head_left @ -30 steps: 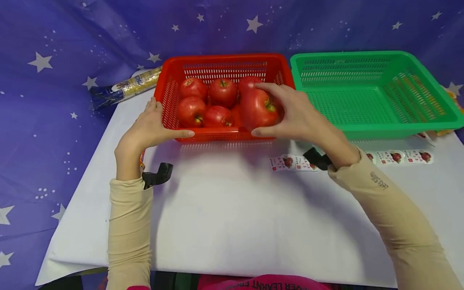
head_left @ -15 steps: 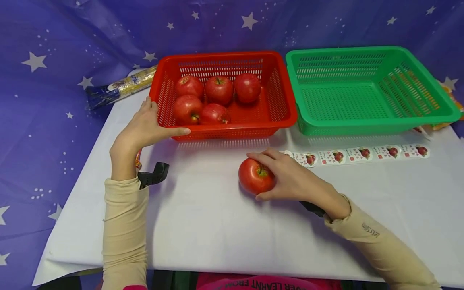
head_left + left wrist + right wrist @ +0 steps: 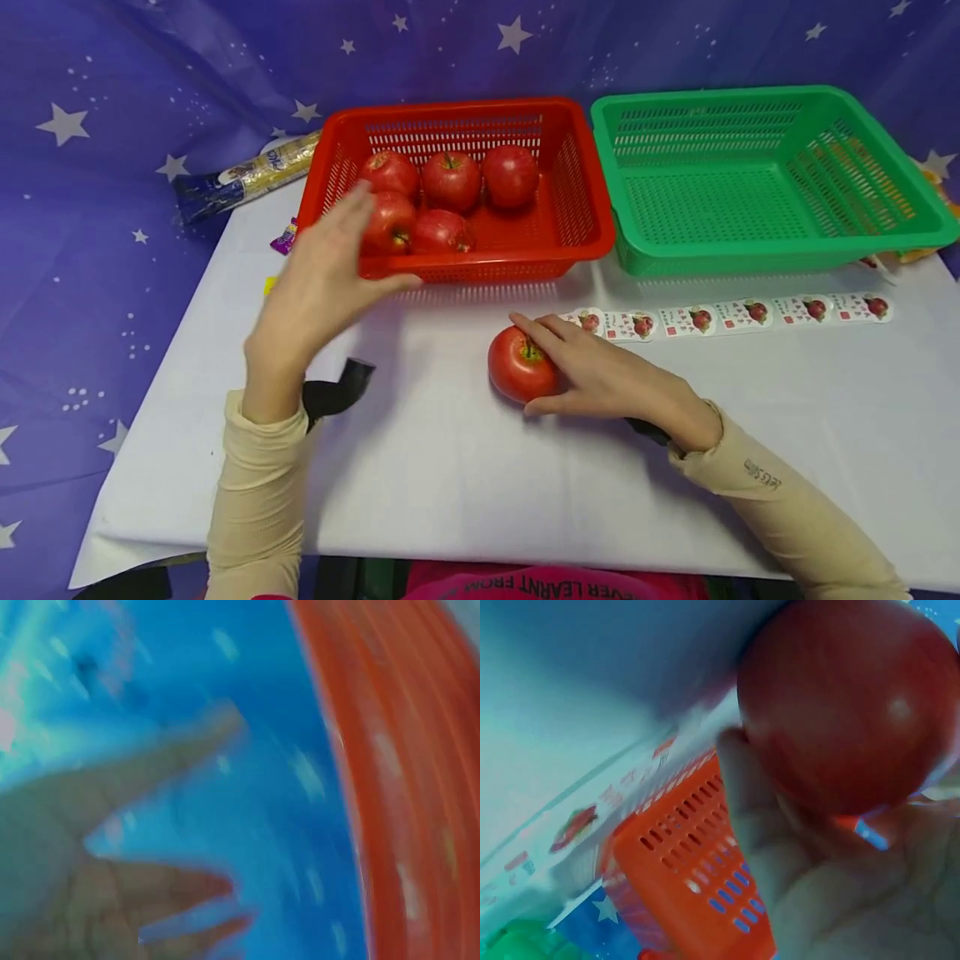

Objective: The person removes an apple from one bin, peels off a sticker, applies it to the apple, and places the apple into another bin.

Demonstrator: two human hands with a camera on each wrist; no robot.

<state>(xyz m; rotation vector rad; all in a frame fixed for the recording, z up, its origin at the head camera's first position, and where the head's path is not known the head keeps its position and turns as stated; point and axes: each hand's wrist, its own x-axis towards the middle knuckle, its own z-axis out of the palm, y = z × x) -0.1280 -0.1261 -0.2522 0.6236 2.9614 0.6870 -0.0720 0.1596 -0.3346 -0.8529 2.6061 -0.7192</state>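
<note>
The white worktop [image 3: 465, 467] carries a green basket [image 3: 757, 179] and, just left of it, a red basket [image 3: 577, 208] with 5 apples [image 3: 450, 179] inside. A strip of apple stickers [image 3: 738, 315] lies in front of the green basket. The left hand [image 3: 322, 279] hovers with fingers spread and relaxed before the red basket's front left corner, holding nothing. The right hand [image 3: 600, 375] curls round a single apple [image 3: 517, 375] resting on the worktop, in front of the red basket.

Left hand [image 3: 318, 275] now off the red basket [image 3: 577, 208], lifted, fingers spread.
</note>
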